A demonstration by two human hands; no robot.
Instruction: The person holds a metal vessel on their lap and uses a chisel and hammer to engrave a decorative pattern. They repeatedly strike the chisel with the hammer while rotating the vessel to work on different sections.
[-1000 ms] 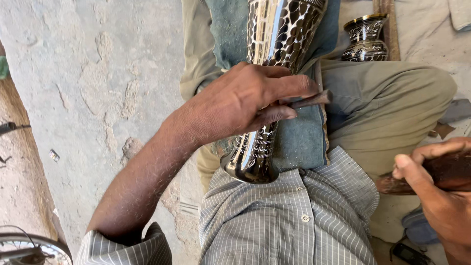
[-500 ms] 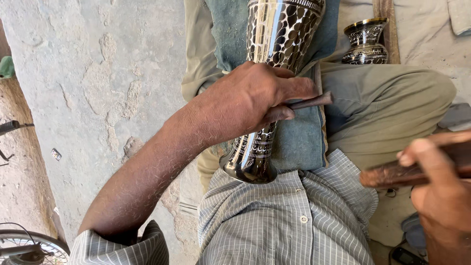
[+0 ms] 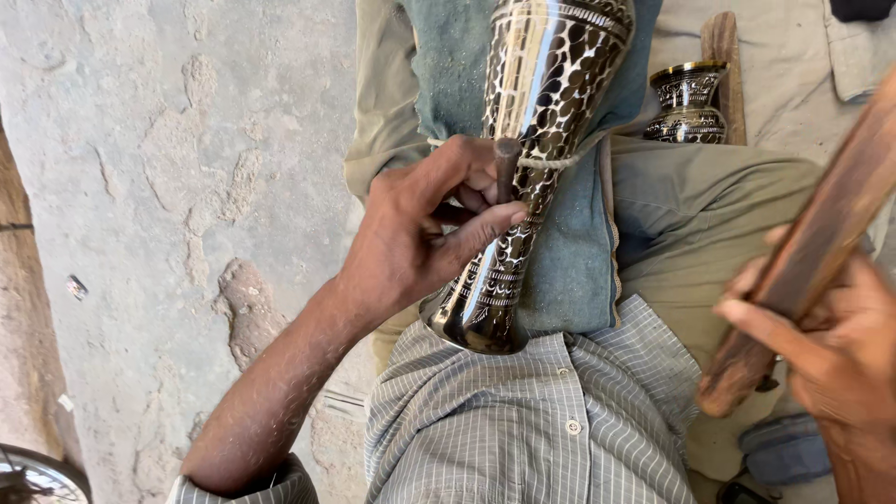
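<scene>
A tall black-and-silver engraved metal vase [image 3: 532,140] lies along my lap on a blue-grey cloth [image 3: 569,261], its narrow end against my striped shirt [image 3: 532,429]. My left hand [image 3: 420,233] rests on the vase's middle and pinches a short dark metal punch [image 3: 505,168] upright against its surface. At the right edge, my right hand [image 3: 831,345] grips a brown wooden stick [image 3: 803,252] raised beside the vase.
A small engraved metal pot [image 3: 688,103] stands past my knee, next to a wooden piece [image 3: 723,65]. Rough grey concrete floor [image 3: 168,168] fills the left. A wheel rim [image 3: 37,476] shows at the bottom left corner.
My right hand has lifted the wooden stick up and toward the vase. My left hand has turned the punch from lying flat to standing on the vase.
</scene>
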